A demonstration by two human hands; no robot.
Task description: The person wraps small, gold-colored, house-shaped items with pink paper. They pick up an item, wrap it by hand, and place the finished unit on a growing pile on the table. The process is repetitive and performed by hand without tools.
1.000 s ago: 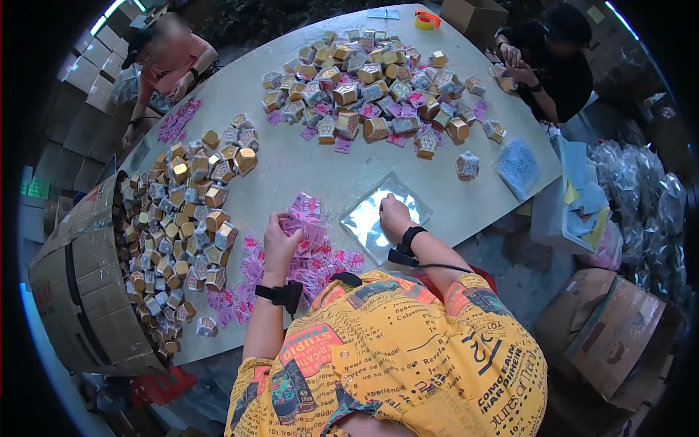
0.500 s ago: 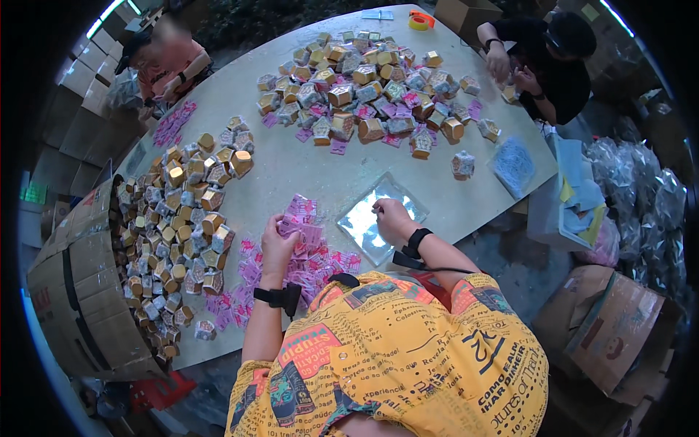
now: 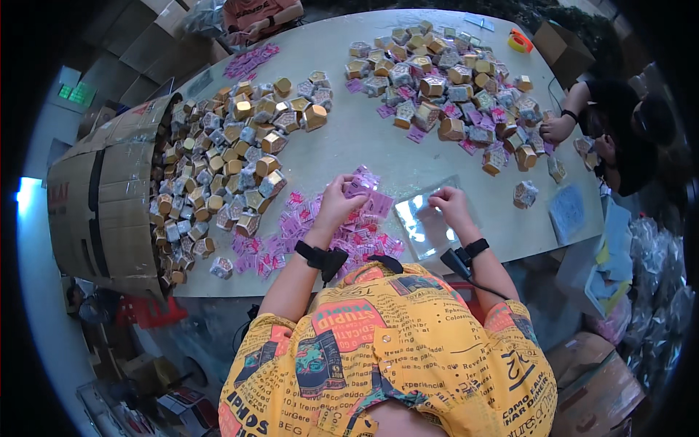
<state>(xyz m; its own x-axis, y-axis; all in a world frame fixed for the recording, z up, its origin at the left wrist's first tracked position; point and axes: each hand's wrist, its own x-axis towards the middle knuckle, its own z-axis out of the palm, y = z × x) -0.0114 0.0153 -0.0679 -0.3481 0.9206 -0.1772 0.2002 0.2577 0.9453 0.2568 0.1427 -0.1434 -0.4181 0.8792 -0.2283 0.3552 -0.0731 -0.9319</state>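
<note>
My left hand (image 3: 339, 207) is closed around a few pink printed slips (image 3: 377, 205), raised over a loose heap of similar slips (image 3: 298, 222) at the table's near edge. To its right, my right hand (image 3: 453, 207) hovers at a stack of shiny clear plastic bags (image 3: 421, 231). Its thumb and fingertips are pinched together; whatever they hold, if anything, is too small to make out. Dark bands with small boxes sit on both wrists.
Gold-and-white faceted boxes (image 3: 244, 109) spill from a tipped carton (image 3: 109, 197) on the left; another pile (image 3: 455, 73) lies at the far right. Two co-workers sit across the table (image 3: 349, 153). An orange tape roll (image 3: 520, 41) and a bluish bag stack (image 3: 566, 213) are at the right.
My view has swung left. The left hand has lifted slips up from the heap and brought them closer to the bags. My right hand remains pinched by the bag stack.
</note>
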